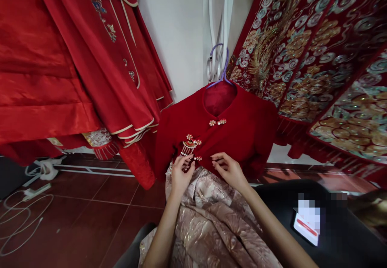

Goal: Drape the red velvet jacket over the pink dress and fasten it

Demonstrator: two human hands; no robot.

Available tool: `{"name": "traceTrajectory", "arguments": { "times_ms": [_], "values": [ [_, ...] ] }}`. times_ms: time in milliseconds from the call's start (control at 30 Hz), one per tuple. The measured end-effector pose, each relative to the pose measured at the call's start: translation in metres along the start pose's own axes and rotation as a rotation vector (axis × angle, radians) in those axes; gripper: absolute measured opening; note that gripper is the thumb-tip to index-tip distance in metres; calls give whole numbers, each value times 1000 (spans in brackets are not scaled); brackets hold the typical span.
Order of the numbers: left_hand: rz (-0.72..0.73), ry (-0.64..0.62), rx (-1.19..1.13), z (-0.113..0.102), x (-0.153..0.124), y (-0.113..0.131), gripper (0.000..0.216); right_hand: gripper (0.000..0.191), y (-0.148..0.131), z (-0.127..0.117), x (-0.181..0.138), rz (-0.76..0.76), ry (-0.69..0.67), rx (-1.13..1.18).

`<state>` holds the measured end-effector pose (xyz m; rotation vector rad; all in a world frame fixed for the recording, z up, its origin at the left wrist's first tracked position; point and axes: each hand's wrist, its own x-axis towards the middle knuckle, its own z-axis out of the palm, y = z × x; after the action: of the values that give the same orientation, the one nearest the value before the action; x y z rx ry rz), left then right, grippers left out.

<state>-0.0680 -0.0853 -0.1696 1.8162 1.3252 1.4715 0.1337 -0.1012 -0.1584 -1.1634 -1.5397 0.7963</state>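
Red jacket [244, 133] on a purple hanger [223, 64] is gripped at the hem by the right hand [229, 171]; its pearl clasp [198, 158] is pinched by the left hand [181, 174].

A red jacket [244, 135] hangs on a purple hanger [223, 64] above a pink-gold skirt [211, 219]. The left hand [181, 173] touches the jacket's lower edge just below a tasselled ornament [190, 144]. The right hand [229, 170] has its fingertips on the same edge, close beside the left.
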Motion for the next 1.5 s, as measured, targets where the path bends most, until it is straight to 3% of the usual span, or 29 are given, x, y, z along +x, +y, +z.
{"name": "traceTrajectory", "arguments": {
  "times_ms": [233,400,667,967,1200,1333,1500],
  "values": [
    [203,-149,271,-13,15,-3,20,22,-2,8,1,26,-56,28],
    [226,-203,205,-17,25,-1,13,19,-6,15,-5,-12,-94,20],
    [184,-219,88,-9,24,-3,8,17,-5,16,-5,-37,-93,6],
    [249,-164,207,-5,19,1,10,17,-4,15,-4,-31,-95,22],
    [73,-68,99,5,12,8,8,16,-2,15,-4,-31,-93,20],
    [-68,-2,-92,9,17,11,16,16,-4,13,-3,-28,-75,16],
    [-258,168,-475,8,44,18,26,16,-4,14,-3,-16,-69,8]
  ]
}}
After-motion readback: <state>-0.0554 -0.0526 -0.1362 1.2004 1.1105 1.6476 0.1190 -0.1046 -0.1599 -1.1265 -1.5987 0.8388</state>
